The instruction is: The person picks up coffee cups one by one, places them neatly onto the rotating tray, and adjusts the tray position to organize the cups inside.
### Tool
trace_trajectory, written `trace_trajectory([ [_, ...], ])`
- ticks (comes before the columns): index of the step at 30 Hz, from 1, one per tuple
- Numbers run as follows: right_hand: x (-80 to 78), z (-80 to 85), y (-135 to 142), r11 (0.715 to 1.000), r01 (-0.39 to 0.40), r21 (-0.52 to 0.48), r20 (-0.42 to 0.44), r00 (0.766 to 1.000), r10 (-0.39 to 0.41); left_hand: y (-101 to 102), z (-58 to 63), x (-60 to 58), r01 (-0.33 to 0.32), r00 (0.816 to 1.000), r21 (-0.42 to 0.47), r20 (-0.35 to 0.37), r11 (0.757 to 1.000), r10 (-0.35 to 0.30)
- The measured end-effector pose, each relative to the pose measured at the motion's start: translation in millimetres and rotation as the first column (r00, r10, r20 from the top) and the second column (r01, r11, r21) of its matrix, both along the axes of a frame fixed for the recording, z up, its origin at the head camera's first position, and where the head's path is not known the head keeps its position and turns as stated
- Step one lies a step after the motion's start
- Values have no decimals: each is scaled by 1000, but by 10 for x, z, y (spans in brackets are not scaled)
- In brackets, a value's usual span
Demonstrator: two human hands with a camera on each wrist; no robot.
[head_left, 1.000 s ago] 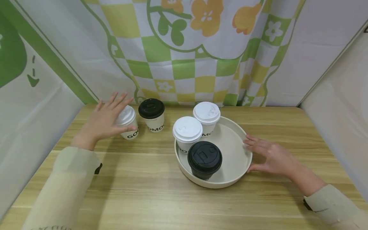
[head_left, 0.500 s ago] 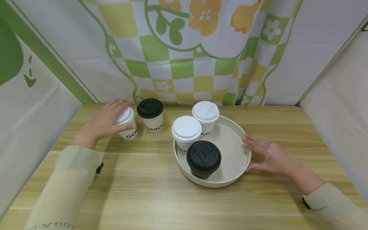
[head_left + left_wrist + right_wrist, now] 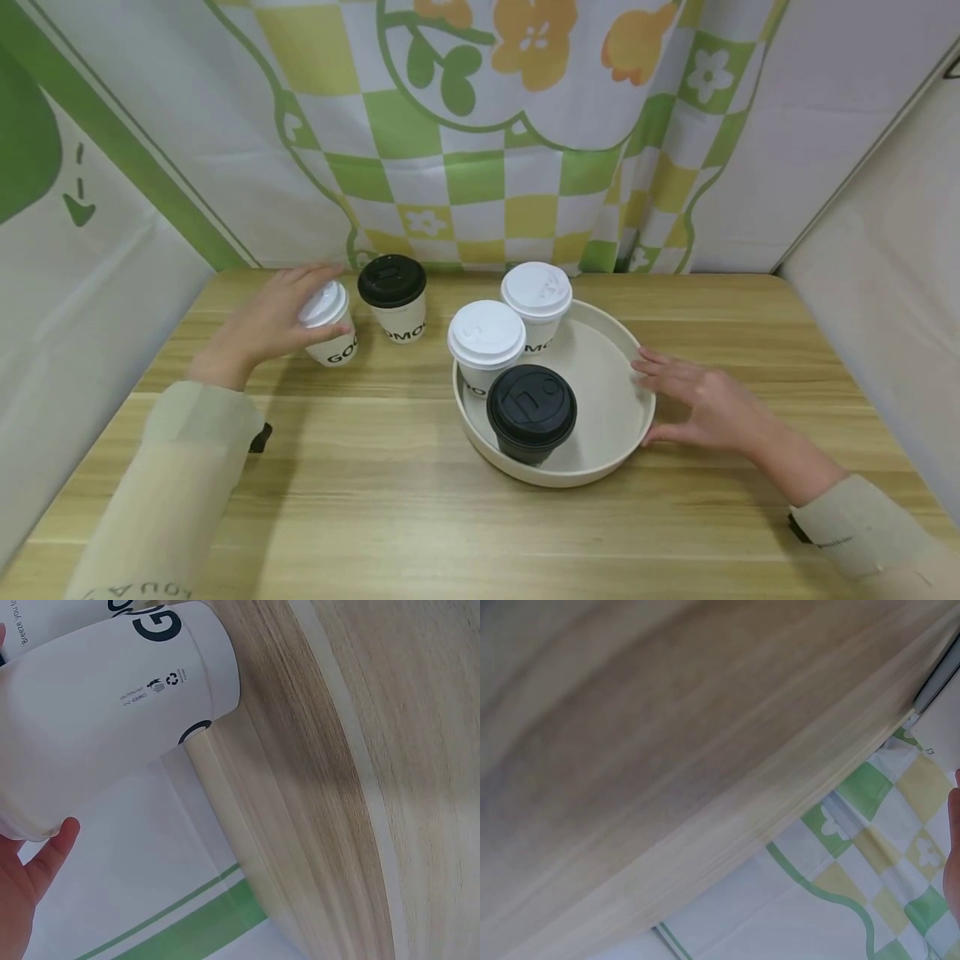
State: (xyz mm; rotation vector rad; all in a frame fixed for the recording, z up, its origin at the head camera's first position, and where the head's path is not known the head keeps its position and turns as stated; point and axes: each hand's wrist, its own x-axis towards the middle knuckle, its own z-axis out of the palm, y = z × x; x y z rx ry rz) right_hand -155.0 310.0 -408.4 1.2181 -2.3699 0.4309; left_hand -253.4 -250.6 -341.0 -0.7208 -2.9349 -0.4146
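My left hand (image 3: pixel 273 321) is around a white paper cup (image 3: pixel 333 343) with a white lid, thumb along its near side and fingers over the far side. In the left wrist view that cup (image 3: pixel 112 712) fills the upper left, with a fingertip at its lid rim. Beside it stands a white cup with a black lid (image 3: pixel 392 282). My right hand (image 3: pixel 697 408) rests against the right side of a round cream tray (image 3: pixel 611 392), fingers extended at the rim. In the tray stand two white-lidded cups (image 3: pixel 487 335) (image 3: pixel 537 290) and a dark cup with a black lid (image 3: pixel 532 404).
The wooden table (image 3: pixel 360 500) runs back to a checked, flowered curtain (image 3: pixel 480 179). Pale fabric walls (image 3: pixel 885 208) close in both sides. A second cup (image 3: pixel 67 626) shows behind the held one in the left wrist view.
My left hand has lowered and closed its spread fingers around the white-lidded cup. The right hand stays at the tray's rim. The view has shifted slightly.
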Motion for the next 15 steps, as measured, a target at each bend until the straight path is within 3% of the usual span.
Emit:
trace_trajectory([
  [15,7,13,-11,1000,0,4,-7,1000,0,-16,50,100,5,1000,17,-17,1000,-5],
])
